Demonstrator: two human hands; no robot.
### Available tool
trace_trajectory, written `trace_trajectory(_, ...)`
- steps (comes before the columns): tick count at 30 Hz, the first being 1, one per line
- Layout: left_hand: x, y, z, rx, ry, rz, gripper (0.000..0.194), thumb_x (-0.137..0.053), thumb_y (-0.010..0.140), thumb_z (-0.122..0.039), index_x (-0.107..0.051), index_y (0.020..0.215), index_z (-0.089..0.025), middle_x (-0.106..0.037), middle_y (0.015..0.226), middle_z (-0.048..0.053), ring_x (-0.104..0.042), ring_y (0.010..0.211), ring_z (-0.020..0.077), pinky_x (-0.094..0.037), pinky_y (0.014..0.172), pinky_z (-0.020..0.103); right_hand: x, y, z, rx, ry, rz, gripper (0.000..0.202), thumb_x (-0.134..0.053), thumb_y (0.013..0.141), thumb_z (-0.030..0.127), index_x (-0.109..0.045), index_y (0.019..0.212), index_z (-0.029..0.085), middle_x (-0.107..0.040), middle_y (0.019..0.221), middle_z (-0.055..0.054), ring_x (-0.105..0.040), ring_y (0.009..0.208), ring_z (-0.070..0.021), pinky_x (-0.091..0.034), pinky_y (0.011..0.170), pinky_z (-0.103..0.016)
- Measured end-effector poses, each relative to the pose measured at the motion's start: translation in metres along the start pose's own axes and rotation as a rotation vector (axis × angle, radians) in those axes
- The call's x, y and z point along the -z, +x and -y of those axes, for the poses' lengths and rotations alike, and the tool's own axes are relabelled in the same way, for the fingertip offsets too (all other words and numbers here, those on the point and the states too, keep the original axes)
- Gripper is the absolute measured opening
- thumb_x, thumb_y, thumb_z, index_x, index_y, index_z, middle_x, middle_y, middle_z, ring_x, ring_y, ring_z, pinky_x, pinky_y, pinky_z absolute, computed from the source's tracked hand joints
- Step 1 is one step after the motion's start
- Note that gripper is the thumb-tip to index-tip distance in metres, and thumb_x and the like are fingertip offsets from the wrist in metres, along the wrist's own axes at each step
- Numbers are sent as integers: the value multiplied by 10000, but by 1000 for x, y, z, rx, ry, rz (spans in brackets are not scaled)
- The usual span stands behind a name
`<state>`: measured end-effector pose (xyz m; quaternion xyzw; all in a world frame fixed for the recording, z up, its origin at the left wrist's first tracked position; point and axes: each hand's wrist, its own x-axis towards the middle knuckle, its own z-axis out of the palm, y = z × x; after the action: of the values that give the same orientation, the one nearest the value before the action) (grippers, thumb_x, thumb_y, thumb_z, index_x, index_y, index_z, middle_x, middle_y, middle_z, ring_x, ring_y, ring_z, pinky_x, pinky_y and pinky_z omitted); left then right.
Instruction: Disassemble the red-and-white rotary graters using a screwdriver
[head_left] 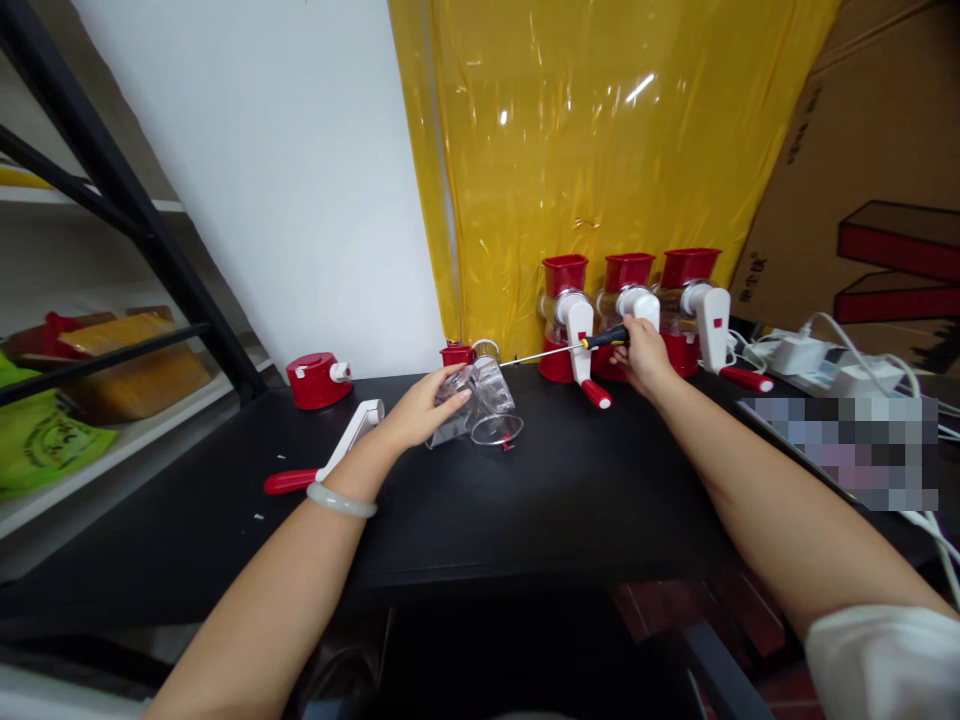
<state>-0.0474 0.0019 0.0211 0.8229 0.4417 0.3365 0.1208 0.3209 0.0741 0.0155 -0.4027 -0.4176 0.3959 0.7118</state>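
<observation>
My left hand (429, 408) is closed on a clear plastic grater body (491, 392), which lies on its side on the black table. My right hand (646, 355) grips a screwdriver (604, 338) by its black and yellow handle. The thin metal shaft points left, and its tip is at the clear body; whether it touches a screw is too small to tell. A red hopper (455, 353) and a drum (486, 348) are just behind the body. To the left are a red base (319, 380) with a white knob and a white crank (351, 440) with a red handle.
Three assembled red and white rotary graters (566, 290) stand along the back, close to my right hand. White chargers and cables (862, 375) lie at the right beside a blurred-out flat object (840, 450). A black metal shelf frame (142, 220) rises at the left.
</observation>
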Motion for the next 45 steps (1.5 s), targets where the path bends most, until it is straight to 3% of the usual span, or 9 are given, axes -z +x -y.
trace_trajectory(7, -2, -1, 1, -4, 5, 16, 597, -517, 915, -539, -471, 1422, -227, -536, 1457, 120, -541, 1302, 287, -414, 1098, 470, 1, 2, 4, -55, 142, -50, 142, -514, 795, 337, -484, 725, 218, -441, 493, 60, -348, 361, -73, -386, 344, -195)
trace_trajectory(13, -1, -2, -6, -42, 43, 22, 581, -540, 902, -543, -491, 1396, -241, -562, 1427, 112, -564, 1266, 291, -430, 1080, 465, -2, 5, 1, 4, 150, -125, 151, -573, 778, 327, -454, 781, 235, -491, 587, 63, -435, 402, -82, -392, 337, -196)
trace_trajectory(20, 4, -5, -23, -66, 84, 73, 615, -626, 843, -548, -513, 1346, -214, -650, 1262, 125, -646, 1086, 286, -508, 936, 446, 1, 12, -4, 65, 68, -236, 338, -550, 851, 571, -450, 828, 250, -473, 573, 76, -415, 369, -81, -385, 320, -210)
trace_trajectory(27, 4, -5, -25, -83, 83, 73, 632, -666, 809, -550, -526, 1334, -227, -672, 1196, 107, -663, 976, 254, -523, 868, 412, 1, 9, -1, 29, -5, -274, 236, -598, 848, 430, -464, 810, 240, -470, 564, 85, -372, 349, -66, -380, 321, -212)
trace_trajectory(31, 5, -5, -25, -63, 108, 57, 651, -683, 787, -567, -543, 1327, -231, -675, 1198, 97, -663, 965, 246, -525, 866, 411, -2, 8, -3, 47, 50, -249, 199, -610, 836, 367, -460, 812, 238, -460, 567, 97, -375, 352, -59, -392, 329, -199)
trace_trajectory(37, 8, -3, -19, -31, 145, 6, 658, -683, 786, -564, -552, 1335, -227, -670, 1250, 108, -666, 1043, 266, -524, 918, 437, -8, 5, -4, 52, 121, -184, 245, -676, 811, 322, -449, 846, 237, -520, 591, 95, -499, 398, -77, -421, 357, -181)
trace_trajectory(45, 9, -3, -14, -50, 167, -7, 662, -663, 807, -556, -545, 1361, -214, -629, 1342, 121, -626, 1170, 287, -486, 1008, 465, -8, 3, -4, 45, 122, -146, 328, -683, 822, 482, -484, 823, 221, -552, 593, 65, -542, 422, -88, -481, 398, -203)
